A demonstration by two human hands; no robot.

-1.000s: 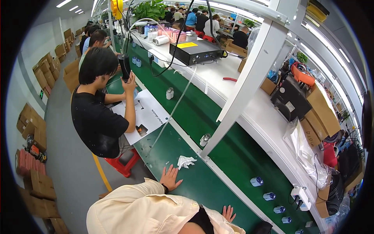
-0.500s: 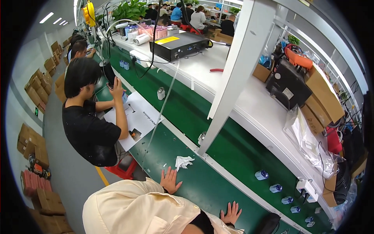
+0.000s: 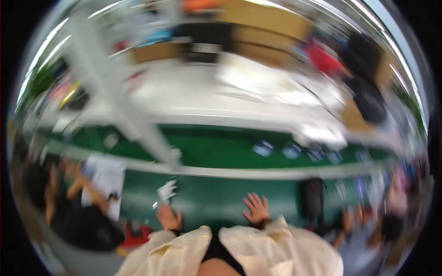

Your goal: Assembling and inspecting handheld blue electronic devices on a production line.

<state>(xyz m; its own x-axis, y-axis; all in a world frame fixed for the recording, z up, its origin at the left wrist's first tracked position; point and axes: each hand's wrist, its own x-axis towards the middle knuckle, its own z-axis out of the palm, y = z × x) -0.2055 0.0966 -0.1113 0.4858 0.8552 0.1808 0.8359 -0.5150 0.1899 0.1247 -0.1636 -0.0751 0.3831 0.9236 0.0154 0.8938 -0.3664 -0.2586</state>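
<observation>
My left hand (image 3: 169,217) lies flat near the front edge of the green tabletop (image 3: 212,191), fingers stretched out, holding nothing. Just beyond its fingertips is a crumpled white tissue (image 3: 166,190), with a small white scrap (image 3: 155,205) beside it. To the right, my right hand (image 3: 256,208) rests palm down on the same surface, its fingers spread and nothing in them. A black pouch-like case (image 3: 313,198) lies farther right, apart from that hand. Much of the view is smeared by motion.
A co-worker in black (image 3: 85,225) sits at left by a white printed sheet (image 3: 103,181); another person (image 3: 363,230) is at right. Beyond a pale rail, several blue cylinders (image 3: 263,147) stand under a white shelf (image 3: 184,99). A white post (image 3: 115,87) rises at left.
The view has swung right and blurred; the co-worker and sheet now sit farther left, and a person at right has come into view. Both my hands remain flat on the tabletop.
</observation>
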